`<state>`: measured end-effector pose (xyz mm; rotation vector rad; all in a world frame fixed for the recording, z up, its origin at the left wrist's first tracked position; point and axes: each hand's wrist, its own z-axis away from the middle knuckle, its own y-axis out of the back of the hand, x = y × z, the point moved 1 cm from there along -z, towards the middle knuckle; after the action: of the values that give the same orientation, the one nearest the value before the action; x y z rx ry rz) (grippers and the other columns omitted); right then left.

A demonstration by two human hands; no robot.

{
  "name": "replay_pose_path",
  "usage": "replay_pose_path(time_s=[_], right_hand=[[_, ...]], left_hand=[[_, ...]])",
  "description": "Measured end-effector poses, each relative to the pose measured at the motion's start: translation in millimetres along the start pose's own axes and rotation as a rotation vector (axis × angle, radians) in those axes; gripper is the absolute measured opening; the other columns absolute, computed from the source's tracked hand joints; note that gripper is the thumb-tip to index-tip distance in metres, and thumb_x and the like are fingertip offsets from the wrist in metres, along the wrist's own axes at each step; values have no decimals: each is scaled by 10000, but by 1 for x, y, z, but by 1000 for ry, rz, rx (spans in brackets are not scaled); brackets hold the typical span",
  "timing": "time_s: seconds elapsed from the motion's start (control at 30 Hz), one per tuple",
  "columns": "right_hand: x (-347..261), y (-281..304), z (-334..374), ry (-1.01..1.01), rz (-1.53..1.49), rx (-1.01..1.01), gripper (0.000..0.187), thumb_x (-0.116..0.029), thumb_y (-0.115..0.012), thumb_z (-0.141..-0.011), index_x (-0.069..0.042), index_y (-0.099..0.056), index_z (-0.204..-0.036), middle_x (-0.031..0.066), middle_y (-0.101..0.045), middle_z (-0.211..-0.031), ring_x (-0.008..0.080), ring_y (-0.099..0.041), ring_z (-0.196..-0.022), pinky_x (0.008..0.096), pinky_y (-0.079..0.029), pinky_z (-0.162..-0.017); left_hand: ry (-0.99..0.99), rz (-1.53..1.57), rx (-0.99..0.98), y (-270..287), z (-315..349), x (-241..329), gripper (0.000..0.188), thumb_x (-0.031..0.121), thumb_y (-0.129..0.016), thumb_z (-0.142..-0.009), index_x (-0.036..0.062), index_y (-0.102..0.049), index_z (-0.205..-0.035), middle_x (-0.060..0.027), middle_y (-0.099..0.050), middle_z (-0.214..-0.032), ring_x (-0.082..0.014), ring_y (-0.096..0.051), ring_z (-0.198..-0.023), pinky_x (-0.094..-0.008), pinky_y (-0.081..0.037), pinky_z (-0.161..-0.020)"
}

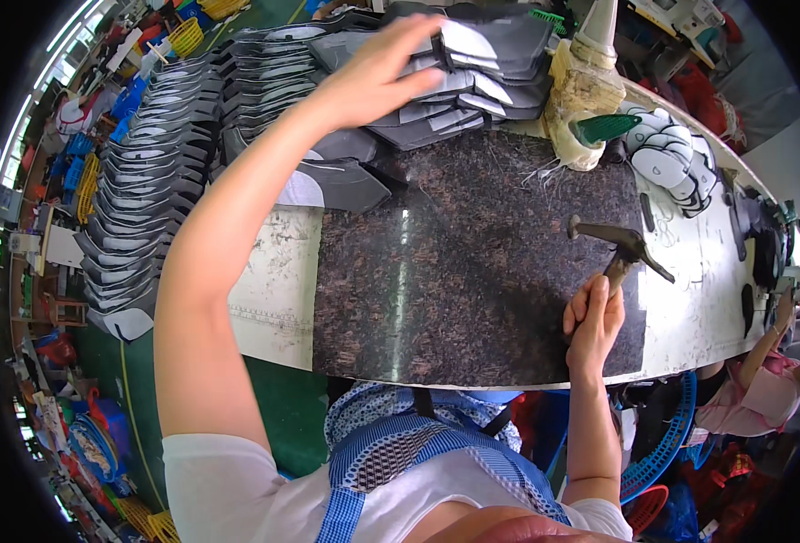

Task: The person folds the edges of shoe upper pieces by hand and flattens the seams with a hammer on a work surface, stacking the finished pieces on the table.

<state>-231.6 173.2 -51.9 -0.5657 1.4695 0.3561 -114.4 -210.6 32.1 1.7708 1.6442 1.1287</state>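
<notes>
Hanging wide over grey pieces (519,43) at the table's (277,276) far edge, the left hand (377,83) is seemingly selecting one, needing a pinch next, the right hand (594,319) gripping a hammer (632,244).

We list one white-topped table (277,271) beneath both left hand (377,81) and right hand (596,317). Well left of the left hand we record green floor (101,362), one yellow floor line (126,398), one brown wooden stool (69,312), and, outermost, bright strip lighting (67,32).

Right fingers (574,314) grip a hammer (624,242) above a dark slab (454,299), left fingers (403,43) spread at stacked grey pieces (519,50).
</notes>
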Motion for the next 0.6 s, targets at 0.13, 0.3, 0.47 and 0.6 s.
replay_pose_path(time_s=[0.13,0.3,0.47,0.6], right_hand=[[-1,-2,4,-5,9,14,261,-276,-449,-1064,-62,-476,-915,-13,-403,-617,57,-361,-463,205,-319,-411],[-1,-4,1,-8,59,-2,242,-245,-444,-1068,-74,-475,-899,-18,-396,-620,56,-349,-464,196,-302,-414],[-9,-16,19,4,53,-162,365,-423,-466,-1036,-60,-505,-1014,66,-574,-800,95,-532,-576,201,-375,-468],[-18,-38,38,-239,-283,-485,493,-477,-620,-921,-38,-516,-1119,103,-598,-911,129,-555,-584,197,-398,-499]], left_hand=[[152,-220,-29,75,105,8,553,265,-650,-916,92,-462,-1406,-142,-398,-1507,-341,-302,-1441,-496,-209,-1178],[56,-318,-264,113,182,53,258,206,-756,-790,29,-581,-859,-136,-601,-1178,-362,-530,-1198,-481,-409,-1004],[420,568,-799,130,147,176,386,183,-630,-926,-41,-503,-1214,-184,-647,-859,-369,-665,-728,-403,-508,-606],[444,1174,-798,55,156,166,599,208,-603,-963,-94,-349,-1413,-188,-581,-1251,-248,-562,-1157,-329,-431,-971]])
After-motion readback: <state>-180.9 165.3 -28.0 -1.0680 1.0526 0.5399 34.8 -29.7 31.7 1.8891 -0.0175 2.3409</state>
